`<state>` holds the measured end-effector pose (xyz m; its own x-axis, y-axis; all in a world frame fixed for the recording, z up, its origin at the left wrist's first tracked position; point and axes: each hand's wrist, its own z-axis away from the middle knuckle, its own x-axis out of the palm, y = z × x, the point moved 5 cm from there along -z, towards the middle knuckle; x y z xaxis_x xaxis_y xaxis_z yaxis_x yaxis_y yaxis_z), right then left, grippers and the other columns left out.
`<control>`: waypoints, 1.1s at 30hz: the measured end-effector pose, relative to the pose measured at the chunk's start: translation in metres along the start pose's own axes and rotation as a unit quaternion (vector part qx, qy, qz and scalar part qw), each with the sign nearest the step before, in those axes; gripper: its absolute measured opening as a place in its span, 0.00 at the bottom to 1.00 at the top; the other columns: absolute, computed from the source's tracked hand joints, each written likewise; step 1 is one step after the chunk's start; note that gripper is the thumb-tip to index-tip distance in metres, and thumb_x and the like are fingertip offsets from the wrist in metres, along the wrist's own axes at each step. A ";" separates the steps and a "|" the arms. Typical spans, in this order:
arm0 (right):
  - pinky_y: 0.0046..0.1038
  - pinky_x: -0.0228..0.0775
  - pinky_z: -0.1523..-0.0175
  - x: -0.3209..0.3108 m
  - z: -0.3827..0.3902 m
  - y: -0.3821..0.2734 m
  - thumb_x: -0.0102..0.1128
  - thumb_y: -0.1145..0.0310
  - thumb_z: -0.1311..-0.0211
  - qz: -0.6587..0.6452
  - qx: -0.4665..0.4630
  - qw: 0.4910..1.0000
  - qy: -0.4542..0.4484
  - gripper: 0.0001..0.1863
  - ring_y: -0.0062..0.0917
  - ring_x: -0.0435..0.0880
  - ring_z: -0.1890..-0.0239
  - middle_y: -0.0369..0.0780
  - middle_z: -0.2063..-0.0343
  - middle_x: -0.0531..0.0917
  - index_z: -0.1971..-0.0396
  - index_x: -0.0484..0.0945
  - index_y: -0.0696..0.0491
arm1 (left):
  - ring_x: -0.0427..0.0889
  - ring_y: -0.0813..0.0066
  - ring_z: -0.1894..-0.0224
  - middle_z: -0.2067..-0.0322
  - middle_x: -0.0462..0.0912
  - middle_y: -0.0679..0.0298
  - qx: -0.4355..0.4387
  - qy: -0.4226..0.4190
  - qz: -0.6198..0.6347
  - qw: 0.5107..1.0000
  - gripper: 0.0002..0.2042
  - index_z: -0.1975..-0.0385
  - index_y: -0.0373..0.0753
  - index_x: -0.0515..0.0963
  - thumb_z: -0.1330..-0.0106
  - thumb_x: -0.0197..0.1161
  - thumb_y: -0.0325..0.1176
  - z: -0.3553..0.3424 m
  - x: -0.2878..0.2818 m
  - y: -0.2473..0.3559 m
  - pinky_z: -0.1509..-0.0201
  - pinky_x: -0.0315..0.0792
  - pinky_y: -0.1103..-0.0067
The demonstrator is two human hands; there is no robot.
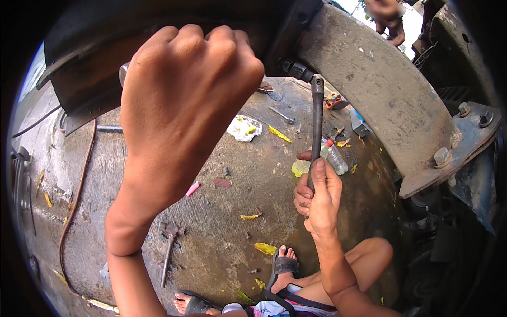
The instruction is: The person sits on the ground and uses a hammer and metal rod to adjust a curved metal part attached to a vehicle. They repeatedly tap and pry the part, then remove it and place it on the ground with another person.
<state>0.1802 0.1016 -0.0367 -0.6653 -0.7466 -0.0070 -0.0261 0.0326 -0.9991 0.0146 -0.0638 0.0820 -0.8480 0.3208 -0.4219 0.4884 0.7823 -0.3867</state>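
Observation:
My left hand (pixel 187 90) is closed in a fist in front of the dark steel beam (pixel 95 68), close to the camera. Its fingers curl away from view, so what they hold is hidden; a bit of pale metal shows beside the knuckles. My right hand (pixel 322 193) wraps round the lower end of a dark socket wrench handle (pixel 317 116), thumb along the shaft. At the handle's top, a black socket (pixel 297 70) reaches to the beam, beside a curved, dirty steel bracket (pixel 369 79). The fastener inside the socket is hidden.
Another person's hand (pixel 388 18) shows at the top right. Bolts (pixel 442 156) stand out of the bracket's flange. On the concrete lie a hammer (pixel 169 248), a small wrench (pixel 282 115), a plastic bottle (pixel 336 158), a plastic bag (pixel 244 128) and a brown hose (pixel 79 206).

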 end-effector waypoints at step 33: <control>0.37 0.63 0.77 -0.019 -0.099 0.008 0.51 0.69 0.20 0.416 -0.423 0.805 0.038 0.09 0.39 0.81 0.82 0.46 0.83 0.74 0.49 0.70 0.58 | 0.88 0.74 0.62 0.60 0.89 0.70 -0.007 -0.019 -0.008 1.000 0.21 0.52 0.46 0.87 0.49 0.72 0.28 0.000 0.001 0.000 0.55 0.81 0.79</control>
<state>0.1193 0.1818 -0.0409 -0.7579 -0.1919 -0.6236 -0.0255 0.9638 -0.2656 0.0134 -0.0633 0.0817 -0.8471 0.2887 -0.4461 0.4719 0.7947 -0.3818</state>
